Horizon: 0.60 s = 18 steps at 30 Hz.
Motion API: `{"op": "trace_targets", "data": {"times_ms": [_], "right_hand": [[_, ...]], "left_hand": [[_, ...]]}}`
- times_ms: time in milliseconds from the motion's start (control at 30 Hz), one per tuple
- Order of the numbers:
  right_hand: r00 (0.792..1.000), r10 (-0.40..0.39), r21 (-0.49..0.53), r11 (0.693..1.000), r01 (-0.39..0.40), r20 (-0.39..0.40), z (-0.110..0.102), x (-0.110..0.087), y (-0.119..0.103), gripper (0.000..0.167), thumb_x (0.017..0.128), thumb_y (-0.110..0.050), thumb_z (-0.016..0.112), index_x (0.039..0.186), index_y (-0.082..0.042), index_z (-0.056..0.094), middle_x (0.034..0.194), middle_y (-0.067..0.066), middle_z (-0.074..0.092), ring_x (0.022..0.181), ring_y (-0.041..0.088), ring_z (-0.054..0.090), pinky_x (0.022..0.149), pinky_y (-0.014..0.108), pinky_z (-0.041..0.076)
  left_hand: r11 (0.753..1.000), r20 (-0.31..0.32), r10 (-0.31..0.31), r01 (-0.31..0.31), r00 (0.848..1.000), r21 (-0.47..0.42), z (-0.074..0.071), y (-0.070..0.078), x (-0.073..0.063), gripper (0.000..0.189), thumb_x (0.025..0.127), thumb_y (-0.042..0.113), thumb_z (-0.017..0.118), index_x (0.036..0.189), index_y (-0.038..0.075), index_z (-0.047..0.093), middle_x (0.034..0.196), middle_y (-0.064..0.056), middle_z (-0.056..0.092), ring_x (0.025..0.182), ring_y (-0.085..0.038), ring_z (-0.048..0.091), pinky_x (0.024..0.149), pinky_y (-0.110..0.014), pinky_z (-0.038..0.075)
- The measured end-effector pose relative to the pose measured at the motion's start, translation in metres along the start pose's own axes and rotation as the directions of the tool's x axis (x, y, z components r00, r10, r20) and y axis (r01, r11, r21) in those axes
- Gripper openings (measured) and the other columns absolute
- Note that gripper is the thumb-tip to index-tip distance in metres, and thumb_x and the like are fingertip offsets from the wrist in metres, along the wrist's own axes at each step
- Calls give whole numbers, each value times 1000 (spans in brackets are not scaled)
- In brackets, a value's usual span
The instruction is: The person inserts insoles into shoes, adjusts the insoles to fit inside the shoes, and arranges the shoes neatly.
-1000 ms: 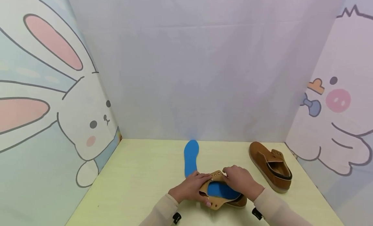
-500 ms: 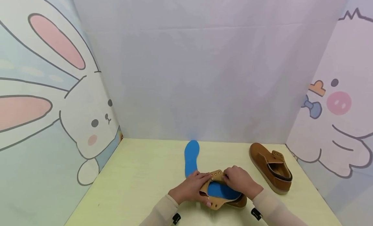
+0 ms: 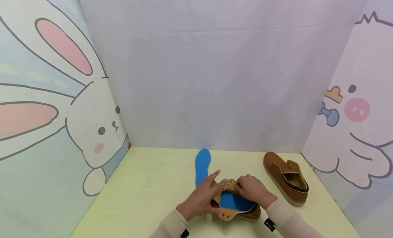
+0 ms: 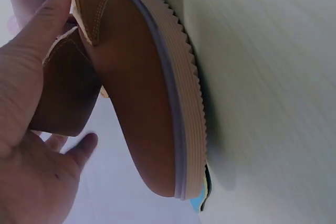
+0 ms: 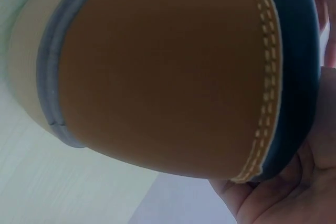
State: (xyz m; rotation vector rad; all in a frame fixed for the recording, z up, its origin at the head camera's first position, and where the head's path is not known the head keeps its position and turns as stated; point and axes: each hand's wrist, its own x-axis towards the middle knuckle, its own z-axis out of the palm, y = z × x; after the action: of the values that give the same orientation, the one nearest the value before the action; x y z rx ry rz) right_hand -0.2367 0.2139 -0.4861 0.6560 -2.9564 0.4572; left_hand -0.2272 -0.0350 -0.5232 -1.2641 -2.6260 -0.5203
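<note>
A brown lace-up shoe (image 3: pixel 252 213) without laces lies on the table between my hands, its toe pointing left and away. Inside its opening a blue insole (image 3: pixel 235 201) shows. My left hand (image 3: pixel 199 199) is spread at the front of the shoe, thumb at the near eyelet flap, index and middle fingers straight and raised. In the left wrist view the tongue (image 4: pixel 68 90) stands between thumb and fingers. My right hand (image 3: pixel 254 190) grips the far side of the opening with curled fingers. The right wrist view shows the stitched heel (image 5: pixel 163 77) and dark padded collar (image 5: pixel 296 66).
A second blue insole (image 3: pixel 202 167) lies flat beyond the left hand, its near end behind the fingers. The matching brown shoe (image 3: pixel 284 183) stands at the right of the pale table (image 3: pixel 138 197). A grey-white backdrop (image 3: pixel 215 88) and cartoon-printed side walls surround the table.
My left hand's fingers have lifted from the far part of the shoe and spread, while the thumb stays at the near flap. The right hand keeps its grip; the shoe has hardly moved.
</note>
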Motion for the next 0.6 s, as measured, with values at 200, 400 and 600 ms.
{"op": "trace_targets", "data": {"times_ms": [200, 400, 600], "right_hand": [[1000, -5, 26, 1000, 5, -16, -1, 1, 3, 18, 92, -10, 71, 74, -9, 71, 56, -9, 46, 50, 7, 43, 49, 26, 40], [1000, -4, 44, 999, 4, -3, 1, -1, 4, 20, 94, -10, 69, 74, -11, 71, 56, -9, 46, 50, 6, 42, 49, 26, 39], [999, -29, 38, 999, 30, -19, 2, -1, 6, 21, 94, -10, 69, 73, -12, 70, 55, -9, 45, 49, 6, 42, 48, 26, 39]], "left_hand": [[988, 26, 19, -15, 999, -155, -5, 3, 1, 117, 75, 53, 83, 165, 30, 12, 169, -3, -15, 150, -27, 28, 90, -26, 53], [977, 71, 65, -50, 995, -205, -8, 5, 4, 117, 78, 42, 85, 165, 27, 9, 167, -4, -24, 152, -23, 23, 76, -13, 50], [972, 110, 99, -72, 989, -225, -11, 8, 7, 119, 80, 35, 87, 165, 27, 4, 165, -6, -29, 151, -22, 24, 65, -6, 43]]}}
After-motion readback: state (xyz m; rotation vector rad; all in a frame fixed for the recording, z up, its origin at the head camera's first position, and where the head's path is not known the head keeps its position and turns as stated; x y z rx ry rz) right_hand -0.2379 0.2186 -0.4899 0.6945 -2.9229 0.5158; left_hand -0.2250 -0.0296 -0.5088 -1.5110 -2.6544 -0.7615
